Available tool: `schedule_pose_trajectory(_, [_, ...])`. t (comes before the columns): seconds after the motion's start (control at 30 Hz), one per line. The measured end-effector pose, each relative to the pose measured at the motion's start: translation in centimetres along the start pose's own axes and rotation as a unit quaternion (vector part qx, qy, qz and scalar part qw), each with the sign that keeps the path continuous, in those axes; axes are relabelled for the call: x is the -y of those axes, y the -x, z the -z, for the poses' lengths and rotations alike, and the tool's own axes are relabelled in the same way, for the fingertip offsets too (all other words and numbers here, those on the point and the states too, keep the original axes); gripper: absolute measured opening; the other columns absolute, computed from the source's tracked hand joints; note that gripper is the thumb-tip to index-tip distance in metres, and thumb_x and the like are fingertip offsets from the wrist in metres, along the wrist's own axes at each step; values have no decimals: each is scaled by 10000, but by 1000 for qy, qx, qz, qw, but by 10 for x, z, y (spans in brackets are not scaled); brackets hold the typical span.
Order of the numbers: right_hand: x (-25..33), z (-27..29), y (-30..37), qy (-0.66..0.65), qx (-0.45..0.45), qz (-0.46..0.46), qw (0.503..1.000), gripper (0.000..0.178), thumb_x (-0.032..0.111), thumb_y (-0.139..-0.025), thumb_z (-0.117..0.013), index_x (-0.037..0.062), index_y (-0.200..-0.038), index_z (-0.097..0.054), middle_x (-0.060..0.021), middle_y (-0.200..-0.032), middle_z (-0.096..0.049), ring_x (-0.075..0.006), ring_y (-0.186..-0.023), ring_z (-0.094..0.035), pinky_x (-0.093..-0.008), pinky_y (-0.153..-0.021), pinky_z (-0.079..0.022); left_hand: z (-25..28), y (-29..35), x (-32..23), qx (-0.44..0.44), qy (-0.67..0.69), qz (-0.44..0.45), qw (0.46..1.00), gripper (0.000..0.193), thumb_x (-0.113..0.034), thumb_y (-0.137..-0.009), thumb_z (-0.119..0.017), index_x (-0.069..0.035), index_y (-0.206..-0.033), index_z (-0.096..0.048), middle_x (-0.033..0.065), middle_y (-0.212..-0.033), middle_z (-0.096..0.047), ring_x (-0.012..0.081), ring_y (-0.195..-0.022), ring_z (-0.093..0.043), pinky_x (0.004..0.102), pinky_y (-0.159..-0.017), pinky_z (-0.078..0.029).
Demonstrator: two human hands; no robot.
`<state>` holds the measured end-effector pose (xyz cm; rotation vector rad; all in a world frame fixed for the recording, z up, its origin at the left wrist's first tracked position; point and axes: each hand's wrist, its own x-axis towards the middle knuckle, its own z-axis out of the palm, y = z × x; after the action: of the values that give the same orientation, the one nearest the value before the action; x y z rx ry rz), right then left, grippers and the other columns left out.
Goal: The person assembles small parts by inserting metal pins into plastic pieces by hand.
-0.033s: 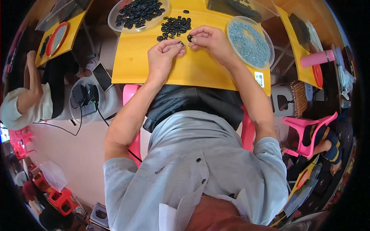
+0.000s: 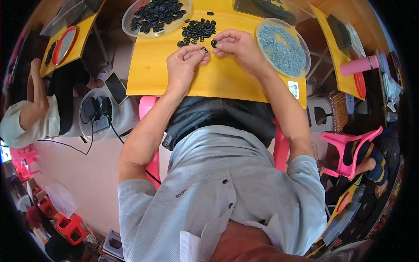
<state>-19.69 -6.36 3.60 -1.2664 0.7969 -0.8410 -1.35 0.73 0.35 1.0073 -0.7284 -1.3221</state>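
Observation:
Over the yellow table [image 2: 152, 65], my left hand [image 2: 185, 63] pinches something small and dark at its fingertips, mostly covered by the thumb and forefinger. Close beside it, my right hand [image 2: 238, 47] holds a small black oval part [image 2: 214, 43] between thumb and fingers. The fingertips of both hands nearly meet. Just beyond them lies a loose pile of similar black oval parts [image 2: 198, 29], with a single one [image 2: 210, 13] apart from it. To the right of my right hand stands a round clear tub [image 2: 308, 61] of small silvery screws or pins [image 2: 283, 54].
A clear round tub [image 2: 126, 24] of black parts stands at the table's far left, and a clear box [image 2: 266, 11] at the far edge. Left of the table are a phone [image 2: 115, 87] and a cabled black device [image 2: 97, 107]. Another person [image 2: 35, 109] sits at left.

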Motion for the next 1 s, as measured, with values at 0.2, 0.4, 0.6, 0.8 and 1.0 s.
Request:
schedule_pose_trajectory(0.2, [-2,2,2,30,32,-1,999,188,14,-900,-656,-43,-1079,-654,-97,-909,-693,-150,-807,-678,-267,-731,-546,-1,-1,0,7,-2,1,1000,174,-19,-915,-682,48,-1073,-649,123,-948,-714,167,-827,-701,249,-742,-564])
schedule_pose_trajectory(0.4, [-2,2,1,41,25,22,999,187,17,-894,-665,-39,-1072,-660,-92,-900,-692,-145,-803,-674,-263,-724,-544,0,-2,-1,9,-26,-2,1000,172,-35,-918,-685,44,-1068,-656,100,-922,-708,157,-794,-688,243,-727,-553])
schedule_pose_trajectory(0.6, [-2,0,2,43,35,14,998,182,23,-891,-671,-33,-1064,-666,-91,-895,-692,-140,-790,-669,-258,-715,-537,-1,-1,-1,4,-33,2,999,169,-35,-907,-699,44,-1051,-662,90,-889,-706,142,-760,-672,232,-698,-535])
schedule_pose_trajectory(0.8, [-9,-5,2,51,38,8,998,185,34,-900,-664,-32,-1072,-661,-91,-864,-699,-132,-763,-665,-251,-705,-532,-2,-2,1,1,-46,-9,999,159,-28,-906,-698,45,-1044,-667,84,-875,-703,129,-721,-648,229,-672,-523])
schedule_pose_trajectory(1.0, [-13,-6,1,44,34,24,998,185,45,-902,-660,-33,-1070,-658,-92,-853,-701,-129,-736,-661,-247,-690,-532,-3,0,-1,-7,-24,3,1000,169,-16,-907,-690,50,-1060,-666,89,-883,-705,128,-741,-661,220,-685,-531])
